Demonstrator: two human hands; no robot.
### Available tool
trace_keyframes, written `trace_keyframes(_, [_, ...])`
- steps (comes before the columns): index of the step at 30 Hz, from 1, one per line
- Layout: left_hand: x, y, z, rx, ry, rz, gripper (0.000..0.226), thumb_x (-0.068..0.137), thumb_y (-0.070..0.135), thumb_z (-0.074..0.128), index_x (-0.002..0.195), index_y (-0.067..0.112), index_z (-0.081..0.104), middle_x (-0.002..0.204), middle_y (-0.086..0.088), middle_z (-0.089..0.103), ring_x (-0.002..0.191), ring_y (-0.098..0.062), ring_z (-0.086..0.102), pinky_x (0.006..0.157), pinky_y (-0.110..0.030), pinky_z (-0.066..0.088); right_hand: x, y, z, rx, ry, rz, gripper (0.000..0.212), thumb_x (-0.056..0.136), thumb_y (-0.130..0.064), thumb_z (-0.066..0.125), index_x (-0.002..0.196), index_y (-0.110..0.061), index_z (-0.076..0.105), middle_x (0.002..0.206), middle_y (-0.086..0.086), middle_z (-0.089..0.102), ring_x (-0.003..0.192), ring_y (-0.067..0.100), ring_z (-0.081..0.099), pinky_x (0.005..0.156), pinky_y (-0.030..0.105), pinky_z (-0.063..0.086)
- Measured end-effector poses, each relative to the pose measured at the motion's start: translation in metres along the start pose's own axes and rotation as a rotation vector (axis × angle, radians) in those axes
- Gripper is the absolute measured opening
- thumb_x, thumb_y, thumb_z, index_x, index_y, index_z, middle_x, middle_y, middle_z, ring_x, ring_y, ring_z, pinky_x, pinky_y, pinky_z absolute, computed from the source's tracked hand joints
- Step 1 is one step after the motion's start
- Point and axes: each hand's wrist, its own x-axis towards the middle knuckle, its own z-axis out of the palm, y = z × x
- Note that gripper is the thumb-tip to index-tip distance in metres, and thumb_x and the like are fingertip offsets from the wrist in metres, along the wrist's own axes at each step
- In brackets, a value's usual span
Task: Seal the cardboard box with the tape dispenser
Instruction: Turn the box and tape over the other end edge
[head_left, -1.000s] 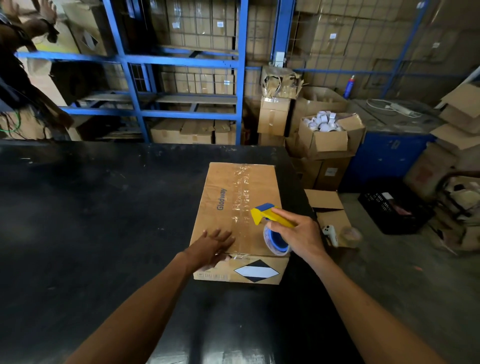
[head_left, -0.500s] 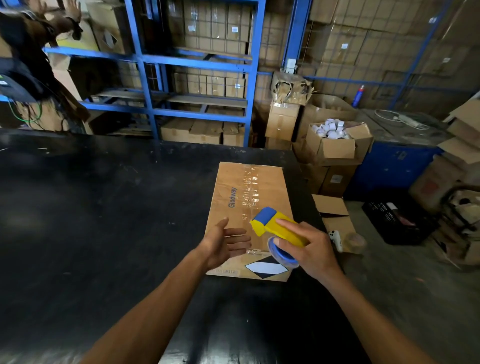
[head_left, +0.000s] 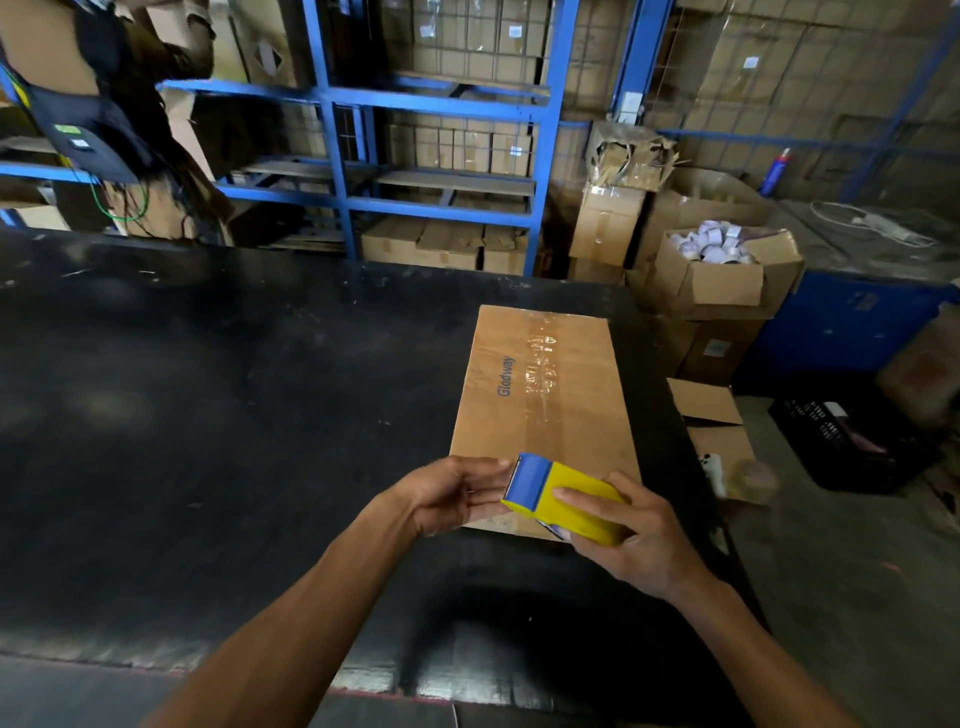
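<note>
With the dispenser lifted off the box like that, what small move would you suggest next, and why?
Probably pinch the tape's free end at the blue mouth. The right hand grips the tape dispenser above the cardboard box, and the left hand has its fingers at that mouth. One strip already runs along the top.

Box (head_left: 545, 395) — matt brown cardboard, with a glossy, wrinkled clear tape strip (head_left: 540, 364) along its top. Dispenser (head_left: 566, 499) — smooth yellow and blue plastic. Table (head_left: 208, 415): dark, scuffed, faintly sheened.

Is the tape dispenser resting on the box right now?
No, the right hand holds the dispenser up above the box.
</note>
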Motion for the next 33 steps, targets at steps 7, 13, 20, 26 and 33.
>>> trace_keyframes(7, [0.012, 0.006, 0.003, 0.187, 0.246, 0.154, 0.021, 0.087, -0.006, 0.065, 0.106, -0.003, 0.072, 0.102, -0.021, 0.074, 0.083, -0.026, 0.074, 0.063, -0.030, 0.061, 0.021, -0.004, -0.003, -0.120, -0.125, 0.056, 0.050, 0.081, -0.051, 0.071, 0.128, -0.052, 0.057, 0.092, -0.015, 0.043, 0.074, 0.005, 0.048, 0.060, 0.013, 0.041])
trace_keyframes(13, [0.012, 0.016, -0.024, 0.287, 0.431, 0.292, 0.017, 0.087, -0.005, 0.067, 0.102, 0.003, 0.073, 0.092, -0.011, 0.077, 0.085, -0.022, 0.075, 0.066, -0.028, 0.062, 0.035, 0.010, -0.025, -0.329, -0.243, 0.093, 0.048, 0.078, -0.058, 0.065, 0.125, -0.059, 0.056, 0.083, -0.007, 0.040, 0.062, 0.010, 0.040, 0.052, 0.019, 0.031])
trace_keyframes(20, [0.037, -0.019, -0.035, 0.655, 0.833, 0.540, 0.018, 0.088, 0.024, 0.070, 0.104, 0.026, 0.077, 0.093, 0.009, 0.077, 0.087, -0.007, 0.070, 0.081, -0.029, 0.056, 0.054, 0.015, 0.005, -0.452, -0.321, 0.086, 0.046, 0.076, -0.061, 0.060, 0.122, -0.058, 0.059, 0.082, -0.007, 0.039, 0.060, 0.012, 0.043, 0.049, 0.023, 0.038])
trace_keyframes(26, [0.044, -0.034, -0.043, 0.618, 0.861, 0.550, 0.022, 0.088, 0.022, 0.072, 0.109, 0.023, 0.077, 0.100, 0.005, 0.077, 0.083, -0.004, 0.067, 0.073, -0.016, 0.045, 0.053, 0.019, 0.019, -0.457, -0.387, 0.102, 0.045, 0.076, -0.061, 0.058, 0.120, -0.056, 0.061, 0.080, -0.004, 0.044, 0.059, 0.017, 0.050, 0.048, 0.025, 0.043])
trace_keyframes(33, [0.058, -0.041, -0.048, 0.599, 0.874, 0.589, 0.023, 0.088, 0.020, 0.070, 0.110, 0.022, 0.076, 0.102, 0.000, 0.077, 0.089, -0.010, 0.070, 0.081, -0.021, 0.051, 0.055, 0.024, 0.026, -0.522, -0.433, 0.094, 0.048, 0.069, -0.055, 0.073, 0.117, -0.051, 0.066, 0.078, -0.001, 0.048, 0.056, 0.020, 0.053, 0.043, 0.028, 0.045])
